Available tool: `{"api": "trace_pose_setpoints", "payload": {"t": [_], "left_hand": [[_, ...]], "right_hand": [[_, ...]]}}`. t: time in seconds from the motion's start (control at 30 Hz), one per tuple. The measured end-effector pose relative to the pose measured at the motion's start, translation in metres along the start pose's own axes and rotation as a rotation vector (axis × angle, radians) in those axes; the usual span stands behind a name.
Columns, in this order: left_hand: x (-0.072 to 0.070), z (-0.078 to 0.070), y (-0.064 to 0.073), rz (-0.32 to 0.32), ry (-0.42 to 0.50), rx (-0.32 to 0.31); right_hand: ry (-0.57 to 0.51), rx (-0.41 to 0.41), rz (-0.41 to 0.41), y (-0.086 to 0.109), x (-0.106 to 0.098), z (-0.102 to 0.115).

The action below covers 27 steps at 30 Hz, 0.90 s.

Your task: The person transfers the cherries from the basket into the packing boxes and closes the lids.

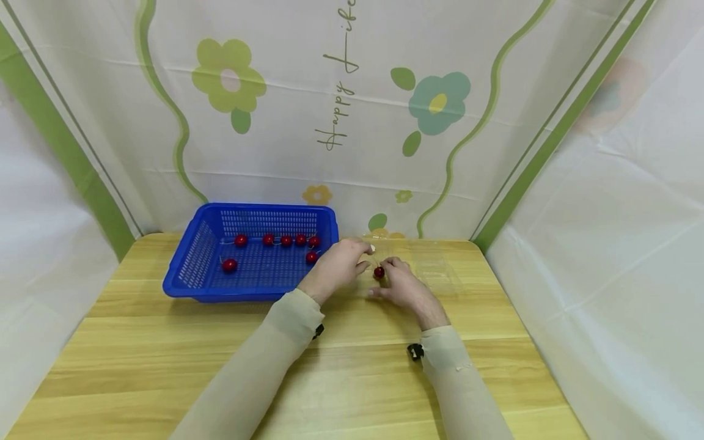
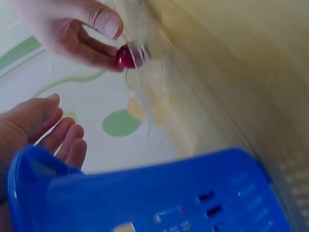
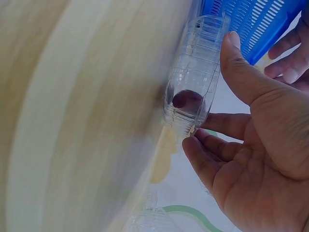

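A clear plastic box (image 3: 195, 58) lies on the table, with a dark red cherry (image 3: 188, 102) seen through its wall in the right wrist view. My right hand (image 1: 406, 286) is at the box, its fingertips close to the cherry and its thumb held apart. Whether those fingertips touch the cherry or only the plastic, I cannot tell. Between the box and the blue basket (image 1: 233, 296), my left hand (image 1: 338, 266) has loosely bent fingers and holds nothing. Several red cherries with stems, one of them a cherry (image 1: 229, 265) near the front, lie in the basket.
The clear lid (image 1: 437, 269) lies to the right of the box, on the wooden table (image 1: 352, 379). A white curtain (image 1: 308, 110) with printed flowers hangs behind the table, and more white cloth closes off both sides.
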State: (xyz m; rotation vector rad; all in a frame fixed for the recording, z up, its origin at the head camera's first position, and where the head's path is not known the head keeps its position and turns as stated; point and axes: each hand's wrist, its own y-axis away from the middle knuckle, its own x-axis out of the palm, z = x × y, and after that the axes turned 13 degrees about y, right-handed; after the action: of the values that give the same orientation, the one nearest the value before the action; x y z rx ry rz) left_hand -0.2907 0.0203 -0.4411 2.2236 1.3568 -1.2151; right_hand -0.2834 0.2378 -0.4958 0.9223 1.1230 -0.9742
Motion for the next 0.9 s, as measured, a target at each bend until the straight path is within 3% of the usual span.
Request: {"api": "trace_pose_setpoints", "payload": {"t": [0.5,0.9], "left_hand": [[-0.033,0.025,0.032,-0.178,-0.008,-0.021],[-0.063,0.05,0.065,-0.203,-0.002,-0.134]], "right_hand": [[-0.003,0.026,0.017,-0.001,0.002,0.001],[-0.006,0.027,0.023,-0.001,0.001,0.002]]}}
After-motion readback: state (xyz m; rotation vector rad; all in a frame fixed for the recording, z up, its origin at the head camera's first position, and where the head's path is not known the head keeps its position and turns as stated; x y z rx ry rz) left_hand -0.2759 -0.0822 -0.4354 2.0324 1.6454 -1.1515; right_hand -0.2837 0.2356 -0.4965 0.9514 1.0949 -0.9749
